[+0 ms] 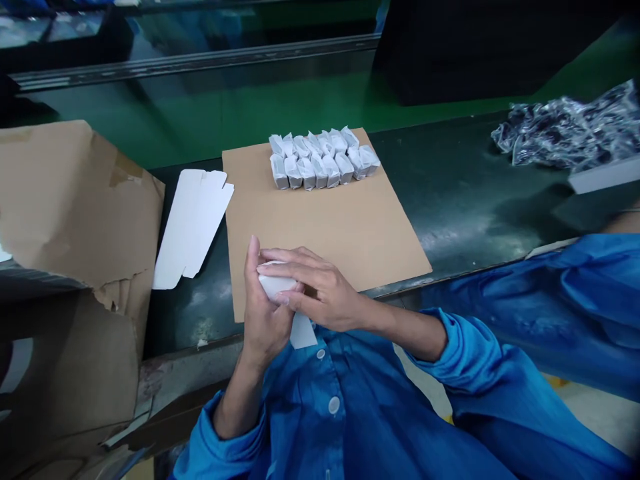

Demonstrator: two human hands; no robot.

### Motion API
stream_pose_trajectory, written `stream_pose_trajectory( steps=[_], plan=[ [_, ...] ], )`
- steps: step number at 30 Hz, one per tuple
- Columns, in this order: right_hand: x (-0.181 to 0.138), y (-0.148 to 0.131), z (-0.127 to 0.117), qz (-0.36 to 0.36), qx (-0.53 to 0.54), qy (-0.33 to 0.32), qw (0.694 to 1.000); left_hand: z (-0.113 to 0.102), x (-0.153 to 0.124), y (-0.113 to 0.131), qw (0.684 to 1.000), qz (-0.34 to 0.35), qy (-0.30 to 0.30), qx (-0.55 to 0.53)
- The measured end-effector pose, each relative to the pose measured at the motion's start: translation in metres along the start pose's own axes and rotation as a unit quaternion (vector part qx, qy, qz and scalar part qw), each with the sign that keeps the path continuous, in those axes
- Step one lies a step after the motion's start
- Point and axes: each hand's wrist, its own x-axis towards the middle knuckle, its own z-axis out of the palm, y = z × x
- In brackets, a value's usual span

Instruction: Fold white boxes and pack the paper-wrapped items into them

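Between my two hands is a small item in white paper [277,285], just above the near edge of a flat cardboard sheet [320,230]. My left hand [263,317] is closed around its side, with the thumb pointing up. Over the top lie the fingers of my right hand [320,283], pressing on the white paper. A loose paper flap [303,332] hangs below my hands, in front of the blue shirt. Toward the back of the cardboard stand two rows of small white paper-wrapped packets [315,163], with twisted or folded tops. What the paper encloses is hidden.
Flat white carton blanks [193,227] lie left of the cardboard, beside a large torn cardboard box [80,200]. Clear plastic bags [575,127] are heaped at the right, by a white box edge [605,175]. Another person's blue sleeve [595,287] is at the right.
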Motion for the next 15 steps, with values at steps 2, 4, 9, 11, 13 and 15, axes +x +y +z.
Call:
stream_pose_trajectory(
  steps=[2, 4, 9, 11, 13, 15],
  plan=[
    [0.002, 0.0, -0.005, 0.02, 0.025, -0.018, 0.999, 0.003, 0.0, 0.001, 1.0, -0.014, 0.007, -0.009],
    [0.002, -0.003, -0.011, 0.064, 0.068, -0.034, 0.995, 0.005, 0.004, 0.001, 0.999, -0.032, 0.027, -0.027],
    [-0.011, -0.012, -0.017, 0.256, 0.049, -0.068, 0.963, 0.004, 0.033, -0.017, 0.941, -0.129, 0.231, -0.21],
    [-0.015, -0.01, -0.017, 0.298, 0.018, -0.105, 0.949, -0.002, 0.041, -0.028, 0.923, -0.134, 0.278, -0.232],
    [-0.015, -0.003, -0.02, 0.326, 0.041, -0.097, 0.94, -0.015, 0.042, -0.036, 0.946, -0.102, 0.276, -0.137],
    [-0.009, 0.006, -0.029, 0.351, 0.093, -0.114, 0.925, -0.03, 0.036, -0.04, 0.979, -0.024, 0.199, 0.033]
  ],
)
